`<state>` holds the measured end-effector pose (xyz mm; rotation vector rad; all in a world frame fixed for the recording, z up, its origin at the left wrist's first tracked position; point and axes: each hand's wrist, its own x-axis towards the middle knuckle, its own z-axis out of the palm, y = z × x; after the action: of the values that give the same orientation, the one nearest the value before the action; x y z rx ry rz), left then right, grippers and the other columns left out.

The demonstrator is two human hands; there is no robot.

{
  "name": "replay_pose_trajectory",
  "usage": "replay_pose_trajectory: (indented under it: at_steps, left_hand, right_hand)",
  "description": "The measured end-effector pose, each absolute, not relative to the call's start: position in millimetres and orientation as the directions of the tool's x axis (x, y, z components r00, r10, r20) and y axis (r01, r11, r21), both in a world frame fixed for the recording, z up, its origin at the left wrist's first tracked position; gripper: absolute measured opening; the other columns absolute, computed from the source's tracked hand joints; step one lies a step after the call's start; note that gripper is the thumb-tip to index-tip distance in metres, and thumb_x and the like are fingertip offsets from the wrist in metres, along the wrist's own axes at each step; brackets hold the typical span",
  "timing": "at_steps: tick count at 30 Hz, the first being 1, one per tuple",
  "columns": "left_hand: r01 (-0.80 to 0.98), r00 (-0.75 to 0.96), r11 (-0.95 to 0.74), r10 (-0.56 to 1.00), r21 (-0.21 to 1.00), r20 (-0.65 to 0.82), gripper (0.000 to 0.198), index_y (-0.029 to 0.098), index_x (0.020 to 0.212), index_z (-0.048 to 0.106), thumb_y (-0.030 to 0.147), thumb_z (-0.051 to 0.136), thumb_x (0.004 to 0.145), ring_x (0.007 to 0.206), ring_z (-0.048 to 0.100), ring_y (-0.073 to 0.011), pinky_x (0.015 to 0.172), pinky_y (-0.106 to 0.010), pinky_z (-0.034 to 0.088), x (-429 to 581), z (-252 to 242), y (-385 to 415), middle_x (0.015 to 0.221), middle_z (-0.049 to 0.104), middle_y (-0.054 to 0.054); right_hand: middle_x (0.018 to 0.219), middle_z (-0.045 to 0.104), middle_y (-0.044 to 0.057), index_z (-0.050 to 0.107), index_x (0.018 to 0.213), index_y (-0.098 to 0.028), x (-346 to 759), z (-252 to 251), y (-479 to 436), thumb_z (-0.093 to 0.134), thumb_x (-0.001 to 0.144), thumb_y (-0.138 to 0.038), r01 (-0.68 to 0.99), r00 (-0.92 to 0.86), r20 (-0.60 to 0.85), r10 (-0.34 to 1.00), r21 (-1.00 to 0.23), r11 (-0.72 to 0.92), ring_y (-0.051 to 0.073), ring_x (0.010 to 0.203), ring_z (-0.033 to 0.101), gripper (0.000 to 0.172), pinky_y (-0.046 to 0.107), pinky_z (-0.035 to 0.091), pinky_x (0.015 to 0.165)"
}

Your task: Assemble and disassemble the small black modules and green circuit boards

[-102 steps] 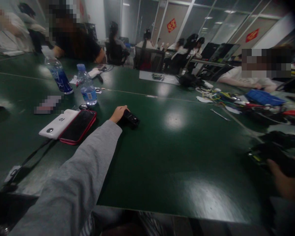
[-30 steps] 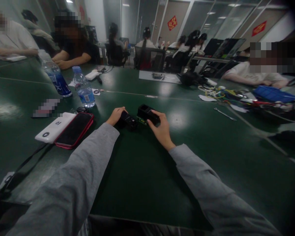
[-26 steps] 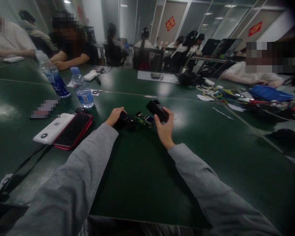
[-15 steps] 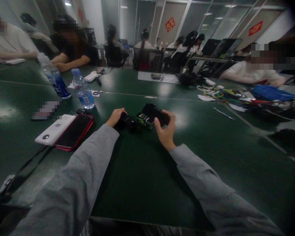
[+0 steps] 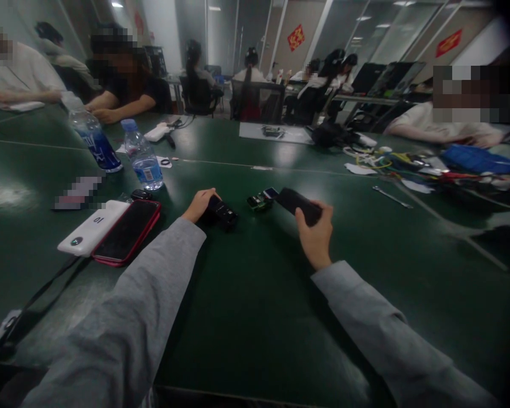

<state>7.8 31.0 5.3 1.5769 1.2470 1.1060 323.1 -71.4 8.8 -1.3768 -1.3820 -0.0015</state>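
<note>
My right hand (image 5: 317, 235) grips a flat, dark rectangular piece (image 5: 298, 205), perhaps a cover, between thumb and fingers, tilted above the table. Just left of it, a small green circuit board (image 5: 261, 200) with a little screen lies on the green tabletop. My left hand (image 5: 199, 205) is closed around the back end of a black boxy part (image 5: 225, 215), which rests at table level with small light details on its near end. Some of the left fingers are hidden behind that part.
To the left lie a red-cased phone (image 5: 127, 232), a white power bank (image 5: 92, 226) with a strap, and another phone (image 5: 79, 192). Two bottles (image 5: 143, 161) stand behind them. At right are a wrench (image 5: 392, 196) and tangled cables (image 5: 446, 170). Other people sit around the room.
My right hand has moved right with the dark piece, away from the circuit board, which shows more fully on the table. The left hand stays almost where it was.
</note>
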Motion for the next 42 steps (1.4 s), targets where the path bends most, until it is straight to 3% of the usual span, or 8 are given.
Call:
replay_pose_trajectory:
  at_steps: [3, 10, 19, 23, 27, 32, 37, 42]
  left_hand:
    - [0.271, 0.135, -0.189, 0.978, 0.944, 0.157, 0.043, 0.018, 0.067, 0.067, 0.047, 0.042, 0.086, 0.072, 0.061, -0.0208, 0.079, -0.035, 0.048, 6.4, 4.9, 31.2, 0.070, 0.067, -0.006]
    - [0.248, 0.137, -0.195, 0.977, 0.949, 0.165, 0.045, 0.017, 0.068, 0.067, 0.049, 0.041, 0.086, 0.073, 0.060, -0.0200, 0.076, -0.033, 0.047, 5.4, 4.9, 29.5, 0.071, 0.065, -0.006]
    - [0.243, 0.090, -0.202, 0.979, 0.949, 0.185, 0.044, 0.016, 0.067, 0.067, 0.047, 0.041, 0.083, 0.070, 0.057, -0.0187, 0.075, -0.031, 0.044, 8.2, 3.5, 30.3, 0.066, 0.063, -0.005]
    - [0.262, 0.102, -0.191, 0.980, 0.946, 0.170, 0.043, 0.016, 0.066, 0.067, 0.044, 0.040, 0.085, 0.071, 0.058, -0.0188, 0.076, -0.031, 0.045, 7.6, 4.9, 30.1, 0.066, 0.064, -0.005]
    - [0.260, 0.114, -0.215, 0.975, 0.941, 0.191, 0.044, 0.015, 0.066, 0.067, 0.043, 0.040, 0.086, 0.071, 0.059, -0.0186, 0.076, -0.032, 0.045, 6.6, 3.9, 30.6, 0.068, 0.064, -0.005]
    - [0.220, 0.116, -0.185, 0.980, 0.958, 0.163, 0.043, 0.015, 0.067, 0.067, 0.045, 0.042, 0.086, 0.069, 0.059, -0.0183, 0.076, -0.032, 0.046, 6.4, 2.2, 31.0, 0.066, 0.063, -0.004]
    - [0.225, 0.116, -0.178, 0.981, 0.958, 0.155, 0.043, 0.015, 0.068, 0.067, 0.046, 0.042, 0.084, 0.071, 0.059, -0.0185, 0.076, -0.031, 0.045, 6.6, 1.8, 32.2, 0.067, 0.064, -0.004]
    - [0.221, 0.103, -0.173, 0.983, 0.960, 0.154, 0.042, 0.015, 0.068, 0.068, 0.046, 0.043, 0.083, 0.069, 0.058, -0.0183, 0.074, -0.031, 0.044, 6.5, -0.5, 34.8, 0.066, 0.063, -0.004]
  right_hand:
    - [0.107, 0.059, 0.008, 0.051, 0.121, -0.019, 328.4, 5.5, -66.5, 0.064, 0.084, -0.043, 0.654, 0.390, 0.627, 0.674, -0.704, 0.277, 0.024, 0.094, 0.060, 0.046, 0.045, 0.051, 0.085]
    - [0.109, 0.059, 0.011, 0.051, 0.122, -0.018, 326.1, 1.5, -65.4, 0.065, 0.083, -0.044, 0.712, 0.321, 0.638, 0.700, -0.650, 0.266, 0.025, 0.095, 0.060, 0.049, 0.046, 0.050, 0.086]
    - [0.111, 0.060, 0.012, 0.051, 0.119, -0.018, 315.6, -12.3, -7.1, 0.063, 0.079, -0.043, 0.683, 0.280, 0.541, 0.793, -0.693, 0.231, 0.025, 0.098, 0.058, 0.049, 0.045, 0.047, 0.090]
    - [0.109, 0.062, 0.011, 0.054, 0.115, -0.018, 291.0, -5.9, -0.2, 0.061, 0.082, -0.039, 0.673, 0.303, 0.593, 0.746, -0.688, 0.273, 0.025, 0.099, 0.059, 0.040, 0.045, 0.047, 0.091]
    - [0.114, 0.060, 0.010, 0.050, 0.121, -0.019, 279.8, 2.4, -11.7, 0.058, 0.087, -0.042, 0.636, 0.392, 0.683, 0.617, -0.685, 0.354, 0.024, 0.101, 0.059, 0.043, 0.044, 0.047, 0.092]
    - [0.112, 0.059, 0.009, 0.049, 0.119, -0.019, 259.7, 8.0, -20.6, 0.059, 0.088, -0.044, 0.642, 0.293, 0.702, 0.649, -0.647, 0.410, 0.022, 0.099, 0.060, 0.042, 0.041, 0.048, 0.089]
    - [0.114, 0.059, 0.012, 0.047, 0.119, -0.018, 227.8, 6.9, -12.7, 0.055, 0.090, -0.040, 0.685, 0.300, 0.660, 0.689, -0.651, 0.325, 0.024, 0.101, 0.060, 0.037, 0.041, 0.049, 0.087]
    - [0.122, 0.054, 0.017, 0.042, 0.130, -0.014, 214.1, 3.5, -10.8, 0.051, 0.089, -0.029, 0.798, 0.116, 0.676, 0.728, -0.500, 0.336, 0.027, 0.111, 0.055, 0.045, 0.043, 0.048, 0.091]
